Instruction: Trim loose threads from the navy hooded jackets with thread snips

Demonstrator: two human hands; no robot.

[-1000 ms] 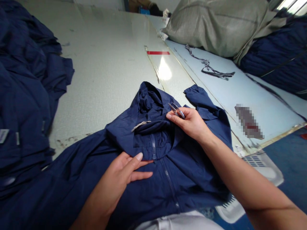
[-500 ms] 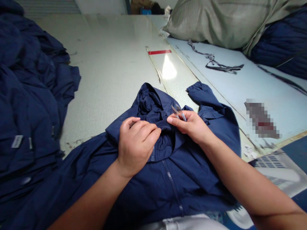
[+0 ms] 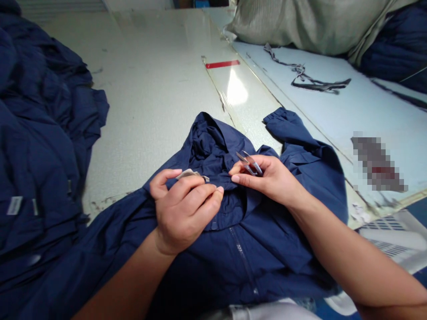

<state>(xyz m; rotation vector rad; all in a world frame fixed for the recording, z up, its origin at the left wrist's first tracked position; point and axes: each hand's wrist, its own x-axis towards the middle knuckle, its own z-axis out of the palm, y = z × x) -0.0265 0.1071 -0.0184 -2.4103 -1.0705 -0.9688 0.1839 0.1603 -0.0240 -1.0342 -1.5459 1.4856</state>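
On the pale worktable (image 3: 150, 89), the left hand (image 3: 183, 211) pinches the tag (image 3: 191, 174) of a navy jacket (image 3: 267, 253), the right hand (image 3: 267, 178) grips snips (image 3: 249, 163).

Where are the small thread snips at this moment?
In the head view, the thread snips are pinched in the right hand, just over the navy jacket's hood, to the right of the left hand.

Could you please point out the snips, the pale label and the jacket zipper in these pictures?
small metal snips (image 3: 250, 163): head view, on the blades.
pale label (image 3: 191, 174): head view, on its exposed middle.
jacket zipper (image 3: 243, 262): head view, on the teeth below the collar.
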